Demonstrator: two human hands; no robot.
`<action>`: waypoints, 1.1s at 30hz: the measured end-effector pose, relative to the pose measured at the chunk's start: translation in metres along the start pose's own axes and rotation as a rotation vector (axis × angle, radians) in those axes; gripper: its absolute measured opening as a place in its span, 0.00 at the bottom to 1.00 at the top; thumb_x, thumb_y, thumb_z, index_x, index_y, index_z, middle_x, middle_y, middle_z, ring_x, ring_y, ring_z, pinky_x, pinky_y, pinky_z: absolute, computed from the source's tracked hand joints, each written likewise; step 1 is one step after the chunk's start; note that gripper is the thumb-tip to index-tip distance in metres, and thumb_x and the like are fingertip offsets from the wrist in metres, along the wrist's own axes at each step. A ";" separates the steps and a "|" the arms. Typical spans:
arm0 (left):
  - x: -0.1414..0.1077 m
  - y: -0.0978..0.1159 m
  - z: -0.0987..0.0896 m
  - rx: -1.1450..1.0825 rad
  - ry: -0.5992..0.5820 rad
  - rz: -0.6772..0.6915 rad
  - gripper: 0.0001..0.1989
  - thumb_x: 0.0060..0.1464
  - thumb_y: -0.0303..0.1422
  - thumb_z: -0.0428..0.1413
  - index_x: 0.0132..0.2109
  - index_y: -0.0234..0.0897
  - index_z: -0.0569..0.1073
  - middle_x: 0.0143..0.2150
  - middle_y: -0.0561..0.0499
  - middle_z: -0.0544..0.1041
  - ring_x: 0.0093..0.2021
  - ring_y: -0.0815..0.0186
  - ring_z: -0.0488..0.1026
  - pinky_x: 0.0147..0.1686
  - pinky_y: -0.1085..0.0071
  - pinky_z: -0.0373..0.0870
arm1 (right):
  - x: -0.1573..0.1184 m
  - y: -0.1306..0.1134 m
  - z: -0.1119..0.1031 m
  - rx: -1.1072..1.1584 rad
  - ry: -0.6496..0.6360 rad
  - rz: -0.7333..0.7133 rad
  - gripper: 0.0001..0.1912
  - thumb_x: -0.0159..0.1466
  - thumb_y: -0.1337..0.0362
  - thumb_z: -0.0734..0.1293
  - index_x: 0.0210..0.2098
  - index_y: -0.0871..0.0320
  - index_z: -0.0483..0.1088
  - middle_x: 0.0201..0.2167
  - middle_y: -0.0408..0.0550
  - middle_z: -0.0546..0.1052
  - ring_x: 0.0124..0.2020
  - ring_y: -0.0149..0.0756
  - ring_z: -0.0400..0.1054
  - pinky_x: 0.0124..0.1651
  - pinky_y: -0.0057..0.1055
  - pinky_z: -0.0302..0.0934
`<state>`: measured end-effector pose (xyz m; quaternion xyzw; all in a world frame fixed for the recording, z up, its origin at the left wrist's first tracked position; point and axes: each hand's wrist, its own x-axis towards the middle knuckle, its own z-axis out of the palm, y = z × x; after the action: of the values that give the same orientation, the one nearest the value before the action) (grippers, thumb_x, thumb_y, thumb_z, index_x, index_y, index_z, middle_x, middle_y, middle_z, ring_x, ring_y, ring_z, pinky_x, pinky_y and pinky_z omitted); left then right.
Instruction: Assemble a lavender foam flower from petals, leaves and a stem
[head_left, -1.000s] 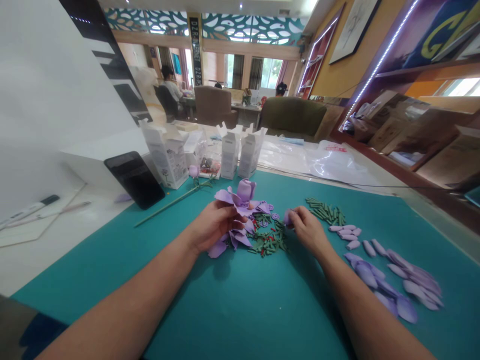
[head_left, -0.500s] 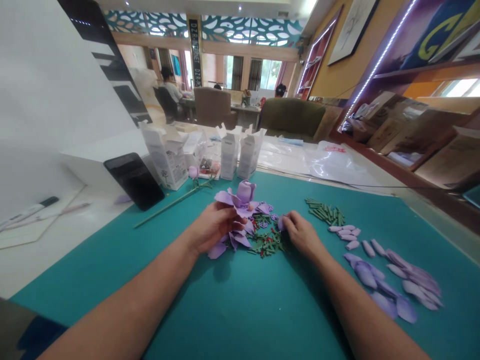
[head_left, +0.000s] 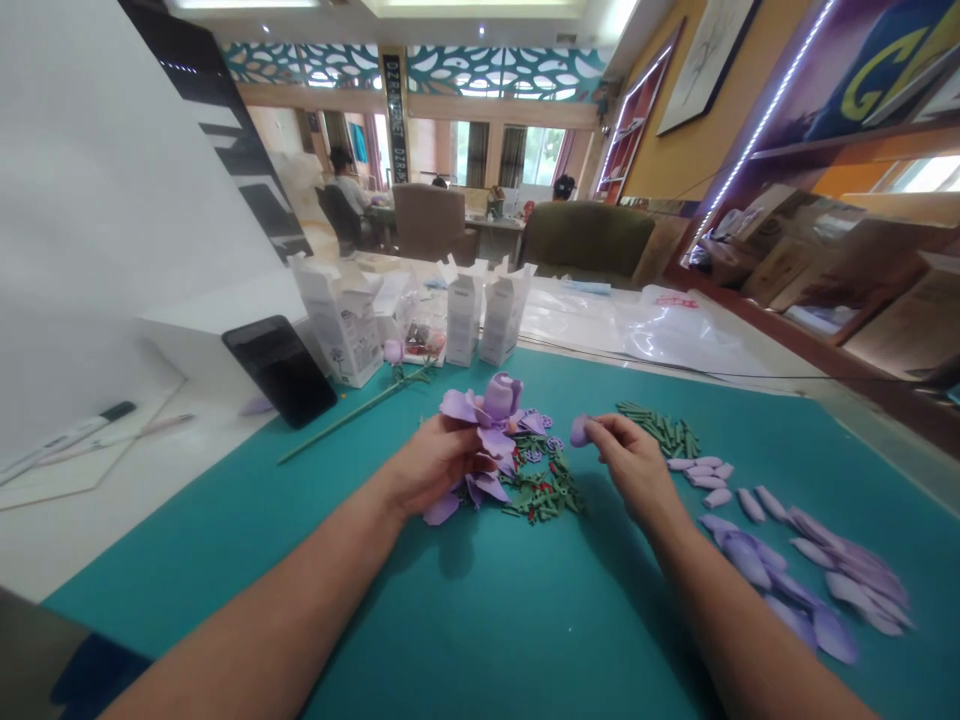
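My left hand (head_left: 442, 462) is closed around the underside of a purple toy flower (head_left: 499, 400), its rolled bud upright and wide petals spreading around it. More loose purple petals (head_left: 480, 490) lie on the mat below that hand. Between thumb and fingertips, my right hand (head_left: 626, 455) pinches a single purple petal (head_left: 580, 431), held up to the right of the flower and apart from it. A heap of small green pieces (head_left: 544, 492) with a few red bits lies between my hands. Small lilac openwork pieces (head_left: 553, 444) sit at its back edge.
On the green mat (head_left: 495, 640), green stem pieces (head_left: 664, 428), short lilac pieces (head_left: 705, 472) and larger petals (head_left: 780, 585) lie at right. A long-stemmed rose (head_left: 360, 408), black phone (head_left: 281, 370) and white boxes (head_left: 465, 310) stand or lie behind. People sit at far desks.
My right hand has lifted the petal up and to the right, away from the green heap. My left hand keeps hold of the flower. The view has shifted slightly.
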<state>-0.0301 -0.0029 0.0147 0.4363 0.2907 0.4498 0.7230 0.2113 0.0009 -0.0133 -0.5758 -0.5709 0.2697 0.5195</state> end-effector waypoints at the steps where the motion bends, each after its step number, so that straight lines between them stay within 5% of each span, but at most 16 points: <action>1: 0.000 -0.001 0.000 0.008 -0.003 -0.007 0.14 0.40 0.31 0.66 0.37 0.35 0.76 0.37 0.47 0.77 0.31 0.69 0.71 0.32 0.72 0.69 | -0.002 -0.004 0.001 0.038 0.007 0.000 0.17 0.55 0.49 0.67 0.28 0.58 0.70 0.22 0.42 0.71 0.23 0.32 0.59 0.28 0.29 0.55; 8: -0.002 -0.002 0.003 0.046 -0.030 -0.026 0.18 0.40 0.31 0.65 0.42 0.36 0.76 0.38 0.47 0.77 0.33 0.67 0.72 0.32 0.72 0.66 | -0.023 -0.029 0.009 0.123 -0.030 -0.155 0.14 0.61 0.51 0.65 0.31 0.57 0.69 0.22 0.41 0.69 0.24 0.32 0.63 0.27 0.29 0.59; 12: -0.003 -0.001 0.006 0.054 -0.033 -0.023 0.18 0.40 0.31 0.66 0.41 0.35 0.75 0.37 0.47 0.76 0.32 0.68 0.71 0.31 0.74 0.66 | -0.032 -0.037 0.010 0.018 -0.111 -0.294 0.10 0.64 0.56 0.63 0.39 0.55 0.71 0.30 0.46 0.75 0.30 0.34 0.67 0.32 0.30 0.62; 17: -0.003 -0.002 0.005 0.048 -0.042 -0.022 0.19 0.39 0.32 0.66 0.41 0.34 0.75 0.31 0.51 0.74 0.29 0.70 0.69 0.32 0.73 0.67 | -0.041 -0.051 0.011 -0.134 -0.053 -0.531 0.07 0.65 0.61 0.64 0.35 0.54 0.73 0.30 0.46 0.73 0.32 0.34 0.67 0.33 0.29 0.63; 33: 0.000 -0.003 -0.001 0.225 -0.131 -0.020 0.21 0.43 0.34 0.65 0.47 0.33 0.75 0.33 0.48 0.75 0.30 0.70 0.68 0.30 0.75 0.63 | -0.043 -0.051 0.013 -0.338 0.032 -0.757 0.07 0.65 0.64 0.64 0.36 0.53 0.75 0.28 0.47 0.73 0.31 0.35 0.68 0.33 0.32 0.63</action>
<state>-0.0301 -0.0029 0.0117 0.5401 0.2957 0.3777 0.6915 0.1711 -0.0458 0.0169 -0.4064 -0.7705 -0.0469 0.4889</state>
